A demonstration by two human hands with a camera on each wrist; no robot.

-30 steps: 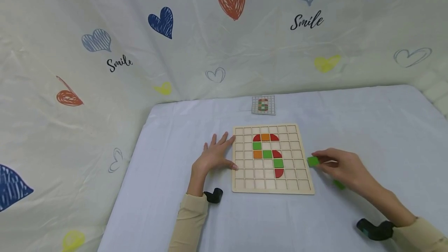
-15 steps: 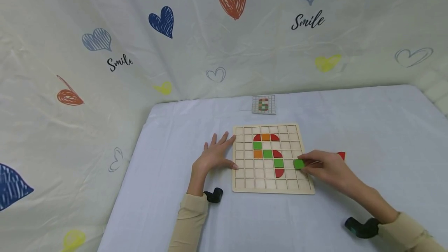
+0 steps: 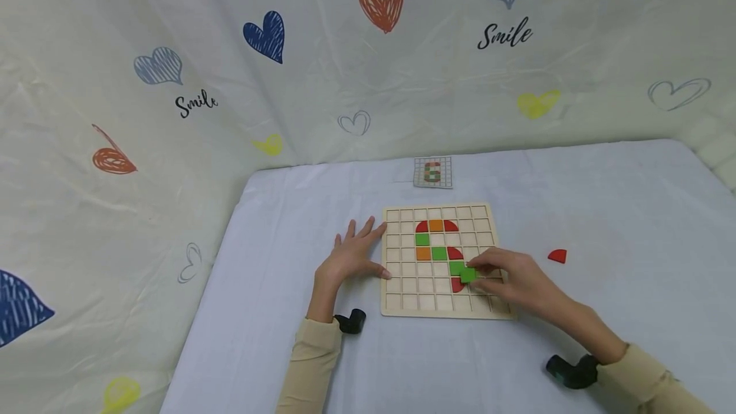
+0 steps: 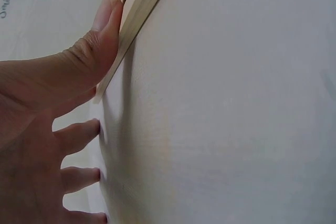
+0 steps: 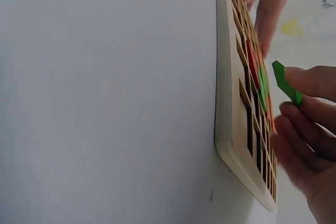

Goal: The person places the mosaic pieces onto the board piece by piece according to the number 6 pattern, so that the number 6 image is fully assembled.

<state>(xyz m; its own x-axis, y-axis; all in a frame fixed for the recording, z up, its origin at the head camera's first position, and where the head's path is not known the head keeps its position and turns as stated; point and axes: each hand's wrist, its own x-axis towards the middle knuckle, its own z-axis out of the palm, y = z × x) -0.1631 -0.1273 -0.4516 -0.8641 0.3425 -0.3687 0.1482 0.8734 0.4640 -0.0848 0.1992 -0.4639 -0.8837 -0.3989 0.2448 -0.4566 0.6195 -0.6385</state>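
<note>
My right hand pinches a square green tile between thumb and fingers. It holds the tile tilted over the lower middle of a wooden grid board, overlapping a green and a red tile set there. Seen from the right wrist, the green tile is raised above the slots. Red quarter-round, orange and green square tiles sit in the grid in a curved pattern. With fingers spread, my left hand rests at the board's left edge, its thumb on the rim.
A loose red quarter-round tile lies on the white cloth right of the board. Behind the board is a small pattern card printed with a coloured figure on a grid. A cloth backdrop with hearts stands beyond the table.
My right hand has carried the green tile leftward from beside the board to over its grid. The loose red tile has come into view behind it. My left hand stays put.
</note>
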